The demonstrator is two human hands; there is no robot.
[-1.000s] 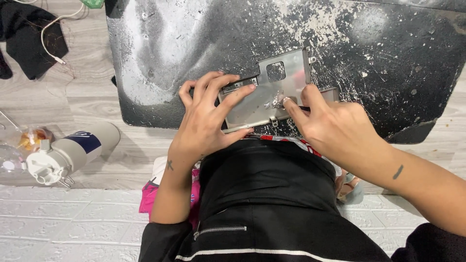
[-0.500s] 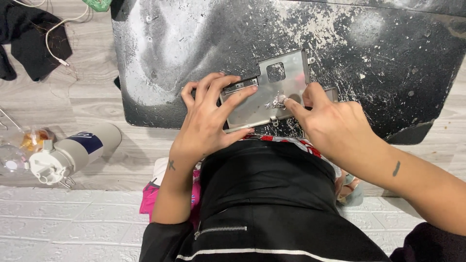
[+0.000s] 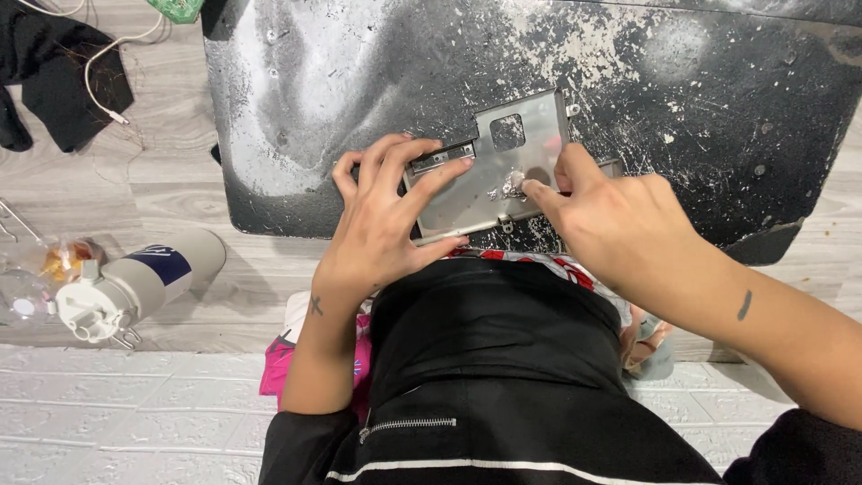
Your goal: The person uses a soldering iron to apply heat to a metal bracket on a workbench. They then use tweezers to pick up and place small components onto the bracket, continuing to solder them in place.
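At the far left a black cloth [image 3: 49, 85] with a white cable [image 3: 99, 81] lies on the wooden floor [image 3: 171, 193], and nearer lies a white cylindrical bottle with a dark blue label [image 3: 144, 283] beside a clear plastic bag [image 3: 36, 269]. The left hand [image 3: 382, 224] lies flat, fingers spread, pressing down the left part of a thin grey metal plate with a square cut-out [image 3: 503, 162], which rests at the near edge of the scuffed black bench [image 3: 359, 81]. The right hand [image 3: 611, 216] covers the plate's right edge, its grip pinched together on a small silvery part [image 3: 512, 186] at the plate's middle.
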